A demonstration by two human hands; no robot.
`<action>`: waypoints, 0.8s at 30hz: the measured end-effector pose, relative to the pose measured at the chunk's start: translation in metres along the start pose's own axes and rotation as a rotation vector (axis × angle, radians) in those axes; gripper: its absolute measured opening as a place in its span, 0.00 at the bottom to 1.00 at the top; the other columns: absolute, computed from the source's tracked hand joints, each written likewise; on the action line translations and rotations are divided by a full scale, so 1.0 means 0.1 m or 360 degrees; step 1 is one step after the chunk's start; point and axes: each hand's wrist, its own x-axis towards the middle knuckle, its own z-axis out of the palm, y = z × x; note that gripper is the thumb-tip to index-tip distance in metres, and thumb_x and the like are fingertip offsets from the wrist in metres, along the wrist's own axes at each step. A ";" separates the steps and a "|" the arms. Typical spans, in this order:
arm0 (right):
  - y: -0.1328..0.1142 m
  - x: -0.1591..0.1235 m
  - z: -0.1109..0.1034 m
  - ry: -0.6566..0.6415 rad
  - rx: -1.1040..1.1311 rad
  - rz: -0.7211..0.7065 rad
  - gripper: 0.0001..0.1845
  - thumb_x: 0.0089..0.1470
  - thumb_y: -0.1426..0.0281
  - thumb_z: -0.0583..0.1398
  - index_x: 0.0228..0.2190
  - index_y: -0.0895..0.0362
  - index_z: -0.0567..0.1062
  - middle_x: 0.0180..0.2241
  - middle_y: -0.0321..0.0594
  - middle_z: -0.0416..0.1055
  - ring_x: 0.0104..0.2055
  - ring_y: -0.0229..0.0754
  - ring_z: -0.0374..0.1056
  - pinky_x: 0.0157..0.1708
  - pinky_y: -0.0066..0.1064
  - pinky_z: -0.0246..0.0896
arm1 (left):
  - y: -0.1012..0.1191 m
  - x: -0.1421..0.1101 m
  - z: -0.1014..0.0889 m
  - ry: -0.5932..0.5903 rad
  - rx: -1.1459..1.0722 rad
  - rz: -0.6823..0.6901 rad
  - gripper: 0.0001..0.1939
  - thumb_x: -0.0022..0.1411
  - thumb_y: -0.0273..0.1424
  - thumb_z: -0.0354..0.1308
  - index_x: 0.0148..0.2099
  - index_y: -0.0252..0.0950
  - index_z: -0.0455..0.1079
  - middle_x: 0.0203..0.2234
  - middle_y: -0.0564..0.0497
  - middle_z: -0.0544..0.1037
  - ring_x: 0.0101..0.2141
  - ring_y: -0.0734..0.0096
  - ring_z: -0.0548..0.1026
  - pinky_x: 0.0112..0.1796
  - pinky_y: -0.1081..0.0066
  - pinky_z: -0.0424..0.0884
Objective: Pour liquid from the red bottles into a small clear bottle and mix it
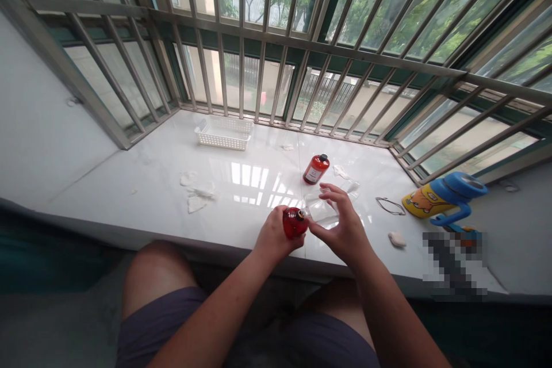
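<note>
My left hand (276, 234) is wrapped round a red bottle (294, 224) with a dark neck, near the front edge of the white sill. In my right hand (340, 221) is a clear, see-through bottle (322, 210), gripped between thumb and fingers and tipped on its side. The clear bottle's mouth meets the neck of the red one; whether liquid passes between them I cannot tell. Just beyond my hands a second red bottle (316, 169) with a black cap and a pale label stands upright.
A white perforated basket (224, 133) stands by the barred window. Crumpled tissues (198, 192) lie to the left, another (341, 172) behind the standing bottle. Rightward are a thin cord loop (390, 206), a small pale pinkish object (397, 239) and a blue-and-yellow drinking bottle (444, 195).
</note>
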 end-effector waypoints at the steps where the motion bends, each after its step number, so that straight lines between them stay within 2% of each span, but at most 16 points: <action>1: 0.00 0.00 0.00 -0.0003 -0.0004 0.0003 0.27 0.57 0.61 0.71 0.54 0.47 0.69 0.66 0.50 0.64 0.70 0.58 0.62 0.64 0.58 0.68 | 0.00 0.00 0.00 0.0001 0.0000 -0.0002 0.33 0.51 0.35 0.73 0.56 0.42 0.62 0.48 0.47 0.78 0.49 0.51 0.80 0.51 0.56 0.77; 24: -0.07 0.08 -0.05 -0.0068 -0.0116 -0.0132 0.25 0.59 0.63 0.70 0.53 0.48 0.67 0.66 0.51 0.64 0.69 0.59 0.64 0.63 0.57 0.67 | -0.01 -0.01 -0.01 0.0001 -0.0013 0.0005 0.34 0.52 0.36 0.73 0.57 0.42 0.62 0.48 0.47 0.78 0.49 0.52 0.80 0.51 0.57 0.77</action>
